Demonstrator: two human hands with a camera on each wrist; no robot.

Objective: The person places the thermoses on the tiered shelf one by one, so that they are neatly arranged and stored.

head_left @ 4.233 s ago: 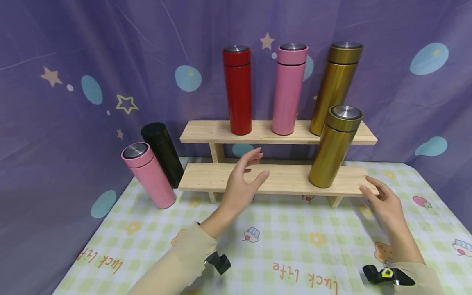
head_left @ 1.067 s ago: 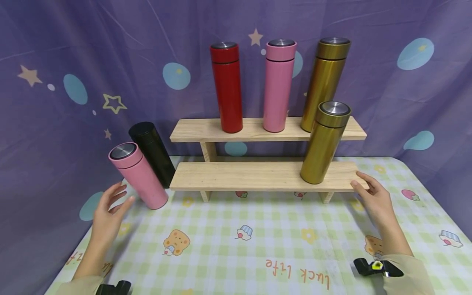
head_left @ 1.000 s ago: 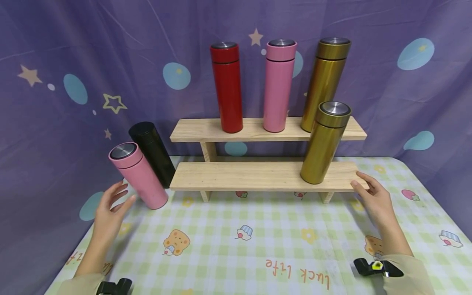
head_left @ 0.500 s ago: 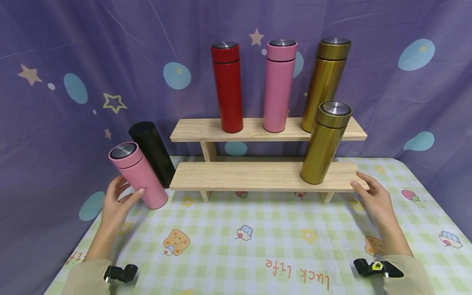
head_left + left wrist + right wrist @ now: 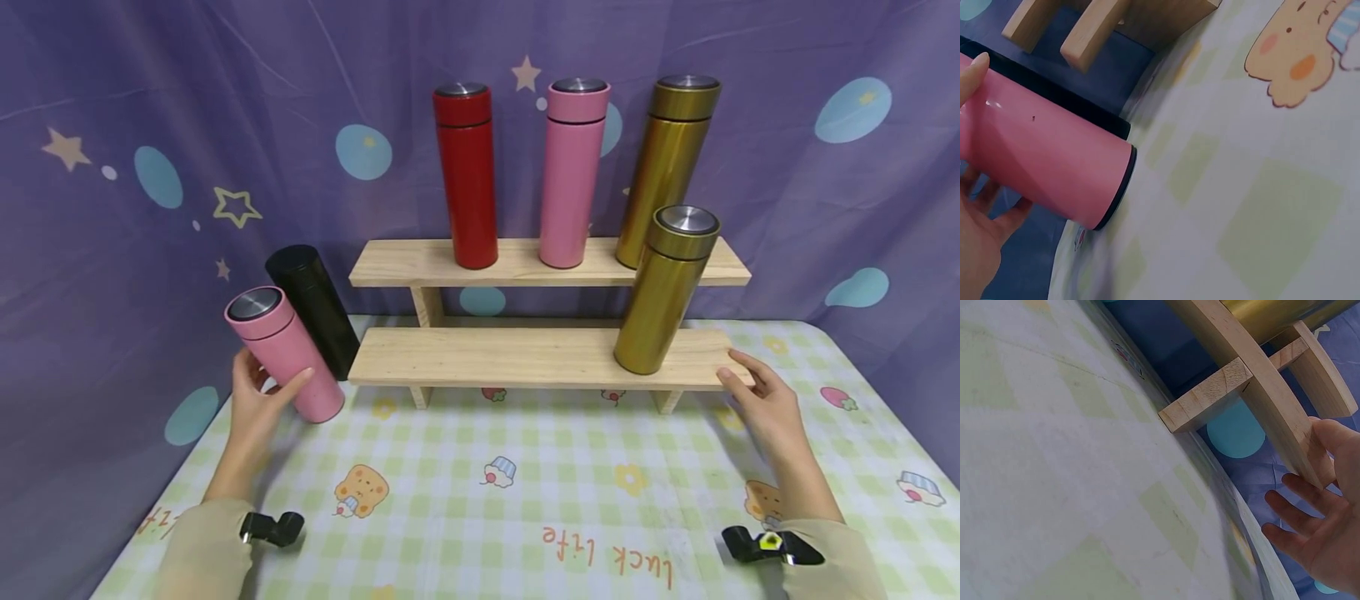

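At the left of the head view my left hand (image 5: 257,410) grips a pink thermos flask (image 5: 300,360), thumb across its front and fingers behind it. The flask (image 5: 1060,144) stands on the tablecloth in the left wrist view. A black flask (image 5: 315,304) stands just behind it. My right hand (image 5: 767,408) holds the right end of the lower board of a two-tier wooden shelf (image 5: 480,358) between thumb and fingers. A shorter gold flask (image 5: 660,308) stands upright on that board, near the right hand.
Along the upper board (image 5: 405,260) stand a red flask (image 5: 468,183), a taller pink flask (image 5: 572,183) and a taller gold flask (image 5: 671,158). Green-checked cloth (image 5: 450,525) covers the table. A purple curtain (image 5: 262,100) hangs behind and at the left.
My left hand has come from the shelf's middle over to the left, then closed round the pink flask. The right hand keeps its place at the shelf end. Flasks look unmoved.
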